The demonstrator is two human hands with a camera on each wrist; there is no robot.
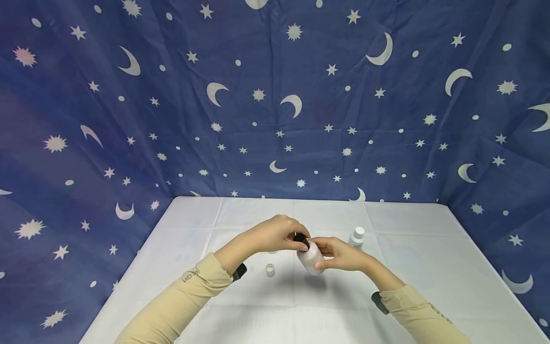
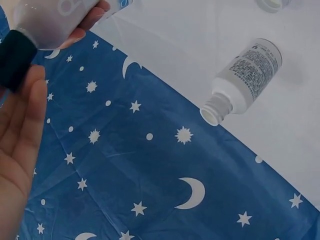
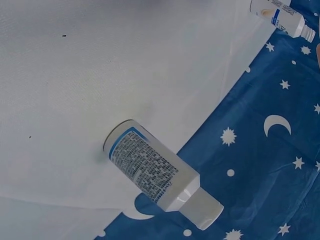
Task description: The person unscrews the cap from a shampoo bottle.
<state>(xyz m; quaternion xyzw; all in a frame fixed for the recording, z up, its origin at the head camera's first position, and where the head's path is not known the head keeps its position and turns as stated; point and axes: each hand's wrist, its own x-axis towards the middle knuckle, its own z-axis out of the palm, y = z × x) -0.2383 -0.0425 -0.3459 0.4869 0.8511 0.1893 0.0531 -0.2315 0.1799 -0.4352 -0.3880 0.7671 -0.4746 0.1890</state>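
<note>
A pale pink bottle [image 1: 310, 260] with a black cap [image 1: 300, 240] is held tilted over the table, its cap end toward the left. My left hand [image 1: 279, 232] has thumb and fingers at the black cap, pinching it from the side. Around the bottle's body, my right hand [image 1: 343, 254] grips with thumb in front and fingers behind. In the left wrist view the pink bottle [image 2: 52, 22] shows part of a white print, and the left fingers [image 2: 35, 107] lie against the cap [image 2: 15, 60].
A white bottle with a white cap [image 1: 357, 236] stands behind my right hand. Another white bottle [image 2: 245, 82], its neck uncapped, stands behind my left hand, mostly hidden in the head view. One small clear cap [image 1: 270, 270] lies on the white table [image 1: 240, 320]. Starry blue cloth [image 1: 266, 119] hangs around.
</note>
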